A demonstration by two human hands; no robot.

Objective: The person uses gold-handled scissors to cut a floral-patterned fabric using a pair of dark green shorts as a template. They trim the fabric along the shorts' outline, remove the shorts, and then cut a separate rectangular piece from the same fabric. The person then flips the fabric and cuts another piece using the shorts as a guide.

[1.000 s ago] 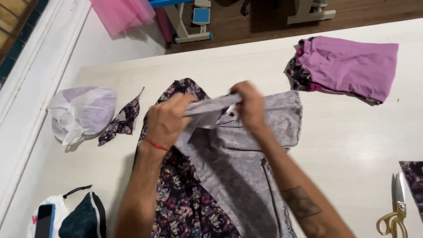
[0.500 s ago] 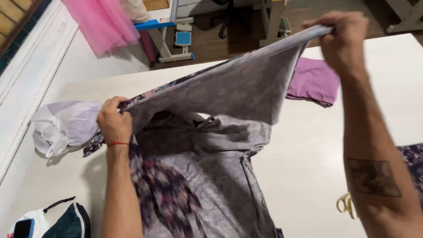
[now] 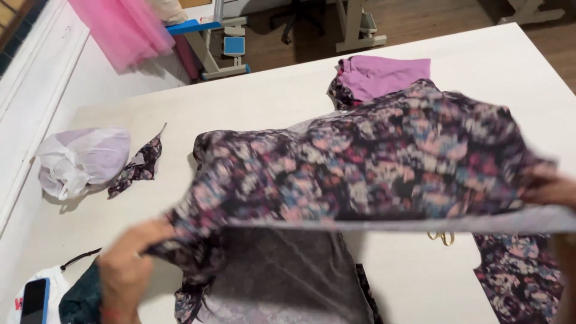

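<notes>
Floral fabric [image 3: 384, 162] held spread in the air over the white table [image 3: 252, 108], mid-flip, blurred.
Left hand [image 3: 129, 270] pinches its near-left edge, right hand [image 3: 549, 186] grips the right edge; next probably needs laying it flat, clear of the scissors [image 3: 442, 237].

Left hand [image 3: 129, 267] sat low at the bottom edge, back of the hand up, fingers curled shut in a pinch, a red band at the wrist. Right hand [image 3: 549, 187] was far out at the right edge, blurred, fingers closed, arms spread wide apart.
</notes>
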